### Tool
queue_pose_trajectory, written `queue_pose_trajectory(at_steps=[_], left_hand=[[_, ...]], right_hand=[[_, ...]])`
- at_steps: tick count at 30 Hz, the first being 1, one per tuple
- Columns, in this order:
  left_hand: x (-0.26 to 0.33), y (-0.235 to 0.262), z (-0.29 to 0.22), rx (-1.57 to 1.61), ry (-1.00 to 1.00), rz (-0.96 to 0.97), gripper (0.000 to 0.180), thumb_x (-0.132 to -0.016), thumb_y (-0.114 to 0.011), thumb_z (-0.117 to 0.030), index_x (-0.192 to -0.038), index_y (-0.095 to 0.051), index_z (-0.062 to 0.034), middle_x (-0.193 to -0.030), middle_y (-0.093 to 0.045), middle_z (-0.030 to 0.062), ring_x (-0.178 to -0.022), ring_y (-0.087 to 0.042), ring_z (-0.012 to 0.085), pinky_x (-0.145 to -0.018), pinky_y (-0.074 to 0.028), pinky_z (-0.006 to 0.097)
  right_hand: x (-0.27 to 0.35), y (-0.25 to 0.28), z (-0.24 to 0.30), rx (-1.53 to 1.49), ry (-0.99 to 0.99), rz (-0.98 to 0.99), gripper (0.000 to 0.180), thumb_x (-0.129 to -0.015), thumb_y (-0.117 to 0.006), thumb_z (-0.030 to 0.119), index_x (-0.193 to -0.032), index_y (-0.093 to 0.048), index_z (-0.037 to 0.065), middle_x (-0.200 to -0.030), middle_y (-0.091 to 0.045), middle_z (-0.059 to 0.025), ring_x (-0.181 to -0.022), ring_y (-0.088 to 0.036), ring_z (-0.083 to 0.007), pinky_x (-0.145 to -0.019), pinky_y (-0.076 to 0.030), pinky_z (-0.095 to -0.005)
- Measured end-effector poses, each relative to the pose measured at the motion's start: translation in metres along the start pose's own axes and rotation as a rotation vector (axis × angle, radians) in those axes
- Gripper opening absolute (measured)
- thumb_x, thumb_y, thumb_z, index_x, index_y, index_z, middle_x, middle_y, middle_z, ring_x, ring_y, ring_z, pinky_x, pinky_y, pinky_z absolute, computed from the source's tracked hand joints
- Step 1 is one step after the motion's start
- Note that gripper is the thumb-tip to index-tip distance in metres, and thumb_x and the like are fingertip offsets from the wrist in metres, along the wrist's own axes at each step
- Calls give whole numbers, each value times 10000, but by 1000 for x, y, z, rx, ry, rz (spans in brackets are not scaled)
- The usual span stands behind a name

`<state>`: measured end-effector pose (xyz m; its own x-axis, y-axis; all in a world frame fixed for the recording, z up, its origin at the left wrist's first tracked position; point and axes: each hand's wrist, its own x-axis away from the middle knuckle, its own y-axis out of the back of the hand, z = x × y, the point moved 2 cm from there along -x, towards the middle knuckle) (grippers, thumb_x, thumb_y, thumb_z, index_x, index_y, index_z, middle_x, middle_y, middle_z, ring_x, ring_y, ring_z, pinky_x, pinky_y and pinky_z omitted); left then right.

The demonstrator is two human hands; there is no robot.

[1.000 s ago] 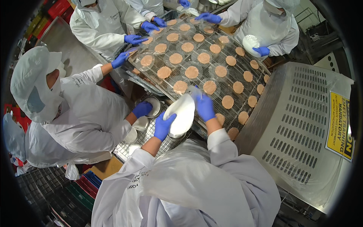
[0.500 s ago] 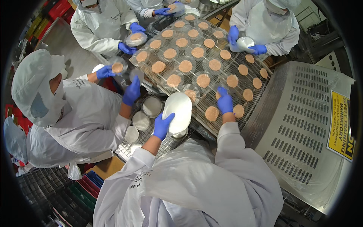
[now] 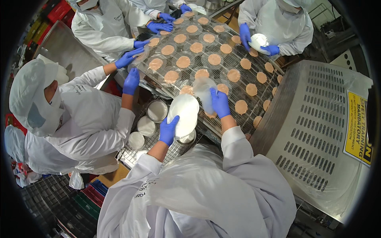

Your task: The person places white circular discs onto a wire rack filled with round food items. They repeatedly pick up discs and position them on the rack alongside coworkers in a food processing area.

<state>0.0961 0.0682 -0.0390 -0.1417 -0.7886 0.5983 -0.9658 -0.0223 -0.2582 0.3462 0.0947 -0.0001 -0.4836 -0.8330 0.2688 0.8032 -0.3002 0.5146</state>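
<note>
My left hand (image 3: 170, 130) grips a stack of round white sheets (image 3: 185, 113) by its lower left side, beside the near edge of a wire mesh conveyor. Just right of the stack, my right hand (image 3: 220, 104) pinches a thin translucent round sheet (image 3: 204, 92) over the belt. Flat, round pinkish-tan patties (image 3: 214, 59) lie in rows on the mesh, several with clear round sheets around or under them. My right hand and its sheet partly cover the nearest ones.
Round containers with white discs (image 3: 157, 110) stand on a wire rack (image 3: 174, 150) left of my left hand. Co-workers in white, with blue gloves (image 3: 130, 81), stand at the left and far sides. A slotted metal cover (image 3: 309, 131) borders the conveyor's right end.
My right hand has moved left from a patty to beside the stack and now holds a translucent sheet. The patties have shifted right and nearer. Co-workers at the left have reached onto the belt.
</note>
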Motion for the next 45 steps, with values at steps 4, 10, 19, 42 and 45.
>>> queue_pose_trajectory(at_steps=[4,10,19,42,45], left_hand=[[-2,11,12,-4,-46,12,446,-814,-671,-164,-1163,-513,65,-1048,-616,138,-880,-628,201,-762,-519,305],[-3,31,16,14,-7,-16,437,-816,-669,-159,-1160,-517,62,-1042,-619,139,-883,-627,198,-761,-519,308],[-6,6,11,-15,13,93,437,-814,-671,-156,-1159,-516,64,-1027,-621,141,-881,-627,200,-760,-520,309],[1,49,20,-26,-19,-10,468,-821,-661,-176,-1183,-499,73,-1061,-607,144,-896,-620,202,-773,-509,307],[8,40,11,-16,-12,23,467,-821,-660,-176,-1182,-500,72,-1053,-609,141,-895,-621,200,-771,-510,307]], right_hand=[[-7,10,-25,-104,189,25,378,-861,-532,358,-923,-628,-2,-819,-640,-178,-723,-606,-294,-696,-465,-380],[-56,66,-63,148,205,-90,347,-796,-610,295,-973,-617,-5,-902,-640,-186,-771,-616,-305,-725,-469,-387],[-124,125,-182,859,500,-489,299,-932,-390,179,-1129,-566,39,-1052,-613,-195,-906,-594,-324,-813,-460,-379],[-29,65,-101,383,-132,-228,406,-859,-513,183,-1240,-501,44,-1234,-517,-215,-1141,-505,-321,-940,-411,-387],[20,15,-96,1107,85,-356,408,-866,-494,177,-1267,-490,101,-1318,-456,-176,-1227,-409,-343,-981,-369,-398]])
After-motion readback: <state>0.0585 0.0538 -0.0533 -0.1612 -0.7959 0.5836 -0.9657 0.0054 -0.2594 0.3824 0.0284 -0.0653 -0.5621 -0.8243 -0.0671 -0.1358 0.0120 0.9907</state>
